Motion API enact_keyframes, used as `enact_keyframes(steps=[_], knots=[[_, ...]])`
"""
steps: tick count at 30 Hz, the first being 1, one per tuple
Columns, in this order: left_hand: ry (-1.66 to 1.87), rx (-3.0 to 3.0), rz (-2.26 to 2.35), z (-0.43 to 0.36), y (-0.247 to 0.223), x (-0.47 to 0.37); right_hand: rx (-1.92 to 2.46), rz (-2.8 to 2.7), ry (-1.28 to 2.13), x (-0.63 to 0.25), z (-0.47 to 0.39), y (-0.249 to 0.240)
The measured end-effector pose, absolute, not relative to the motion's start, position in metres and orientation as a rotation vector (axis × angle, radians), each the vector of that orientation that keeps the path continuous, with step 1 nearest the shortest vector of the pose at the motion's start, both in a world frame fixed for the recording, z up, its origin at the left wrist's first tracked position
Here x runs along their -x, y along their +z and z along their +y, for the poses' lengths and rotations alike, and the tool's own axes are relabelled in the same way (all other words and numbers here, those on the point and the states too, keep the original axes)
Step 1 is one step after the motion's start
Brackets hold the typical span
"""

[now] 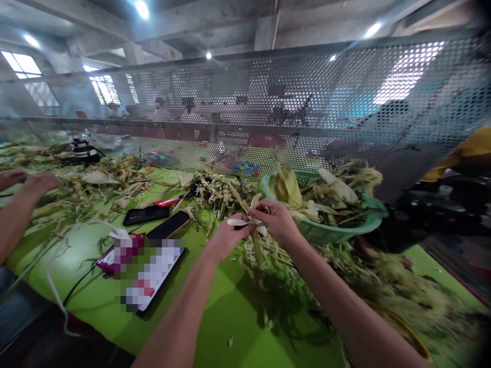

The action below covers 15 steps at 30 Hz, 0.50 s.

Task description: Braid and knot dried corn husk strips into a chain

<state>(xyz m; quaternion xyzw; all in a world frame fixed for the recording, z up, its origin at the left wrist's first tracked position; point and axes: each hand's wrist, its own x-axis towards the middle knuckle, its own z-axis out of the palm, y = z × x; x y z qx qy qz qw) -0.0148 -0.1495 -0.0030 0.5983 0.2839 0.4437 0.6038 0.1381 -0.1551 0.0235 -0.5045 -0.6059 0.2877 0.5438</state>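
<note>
Over the green table, my left hand pinches a pale strip of husk. Close beside it on the right, my right hand has its fingers closed on the upper part of a long braided husk strand, which hangs down toward the table. The two hands nearly touch. Just behind them lies a heap of cut husk pieces. A green basket full of dried husks stands to the right of my right hand.
Two dark phones, a lit phone, a purple tissue pack, a white cable and a red cutter lie left. Another person's hands are far left. A perforated metal screen stands behind; loose fibres spread right.
</note>
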Motion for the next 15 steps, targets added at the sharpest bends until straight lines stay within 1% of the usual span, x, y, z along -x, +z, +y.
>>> enact_keyframes(steps=[4,6,9,10,12,15], knots=[[1.037,-1.225,0.670,-0.153,-0.004,0.010,1.227,-1.496,0.654,-0.142,-0.154,0.024],[1.077,-1.080,0.678,-0.152,-0.005,0.007,1.268,-1.535,0.499,-0.144,-0.158,0.032],[1.154,-0.912,0.679,-0.150,-0.006,0.006,1.330,-1.485,0.145,-0.143,-0.170,0.050],[1.176,-0.880,0.675,-0.149,-0.006,0.007,1.341,-1.454,0.090,-0.141,-0.175,0.055],[1.209,-0.839,0.657,-0.149,-0.006,0.008,1.351,-1.408,0.174,-0.137,-0.184,0.062],[1.238,-0.802,0.652,-0.151,-0.007,0.006,1.391,-1.340,0.623,-0.129,-0.196,0.058]])
